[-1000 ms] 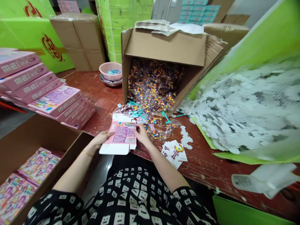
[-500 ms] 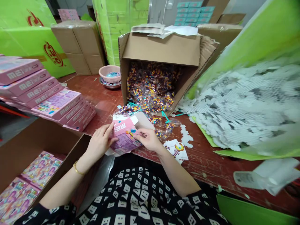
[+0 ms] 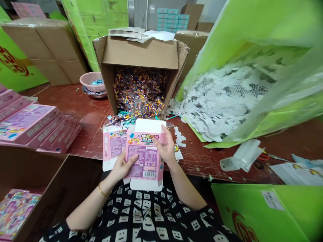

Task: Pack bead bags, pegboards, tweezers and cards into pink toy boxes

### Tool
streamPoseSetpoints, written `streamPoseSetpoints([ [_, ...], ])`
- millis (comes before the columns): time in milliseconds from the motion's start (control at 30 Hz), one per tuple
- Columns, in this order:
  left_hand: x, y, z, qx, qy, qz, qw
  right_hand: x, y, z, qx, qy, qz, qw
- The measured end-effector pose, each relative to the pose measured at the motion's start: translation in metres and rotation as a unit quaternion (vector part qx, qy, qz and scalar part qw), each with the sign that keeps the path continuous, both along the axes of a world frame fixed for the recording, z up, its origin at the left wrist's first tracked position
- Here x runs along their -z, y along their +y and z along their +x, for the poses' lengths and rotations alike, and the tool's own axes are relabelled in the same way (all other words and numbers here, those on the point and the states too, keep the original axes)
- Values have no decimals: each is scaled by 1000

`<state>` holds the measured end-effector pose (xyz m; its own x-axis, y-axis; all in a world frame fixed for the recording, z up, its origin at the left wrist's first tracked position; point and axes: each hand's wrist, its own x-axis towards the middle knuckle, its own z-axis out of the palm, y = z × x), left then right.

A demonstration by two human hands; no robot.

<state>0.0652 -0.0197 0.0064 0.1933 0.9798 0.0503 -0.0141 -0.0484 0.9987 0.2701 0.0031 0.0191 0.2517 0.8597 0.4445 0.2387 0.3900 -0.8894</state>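
Note:
A pink and purple printed carton (image 3: 143, 158), with white end flaps sticking out at top and bottom, is held upright before my body. My left hand (image 3: 124, 165) grips its left edge, thumb across the printed panel. On the upper right edge my right hand (image 3: 165, 146) closes around the carton, thumb on the front. Another pink carton (image 3: 111, 148), looking flat, lies on the table behind it, partly covered. Just beyond are small clear bags of colourful pieces (image 3: 138, 101), spilling from an open cardboard box (image 3: 141, 52).
Stacked pink boxes (image 3: 37, 127) stand at left above an open carton (image 3: 22, 164) holding patterned packs. A pink bowl (image 3: 92, 80) sits behind them. White mesh pieces (image 3: 227, 97) fill a green container at right. A clear plastic scoop-like piece (image 3: 241, 156) lies nearby.
The view has swung right. The carton in my hands now stands upright, its white flaps extended, instead of tilted. A second carton now shows behind it.

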Motion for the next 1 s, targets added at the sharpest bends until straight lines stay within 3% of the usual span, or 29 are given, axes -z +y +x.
streamPoseSetpoints([
  [67,14,6,13,-24,-3,23,999,20,-4,9,-77,35,-85,993],
  [167,32,22,29,-60,24,34,997,47,-12,16,-91,34,-162,982],
  [300,46,36,42,-17,49,14,999,64,-22,17,-29,30,-102,994],
  [467,45,32,53,-50,-14,93,994,52,-31,21,-16,55,-66,996],
  [600,26,32,59,-6,24,37,999,29,-34,35,-79,23,-107,991],
  [700,15,34,62,-8,19,0,1000,18,-31,47,-146,119,-194,963],
  [833,19,32,64,26,-1,46,999,24,-24,62,-225,223,-283,905],
  [900,26,31,64,45,-8,68,997,32,-23,66,-239,208,-275,908],
  [1000,34,31,64,50,11,86,995,38,-26,66,-235,129,-211,940],
])
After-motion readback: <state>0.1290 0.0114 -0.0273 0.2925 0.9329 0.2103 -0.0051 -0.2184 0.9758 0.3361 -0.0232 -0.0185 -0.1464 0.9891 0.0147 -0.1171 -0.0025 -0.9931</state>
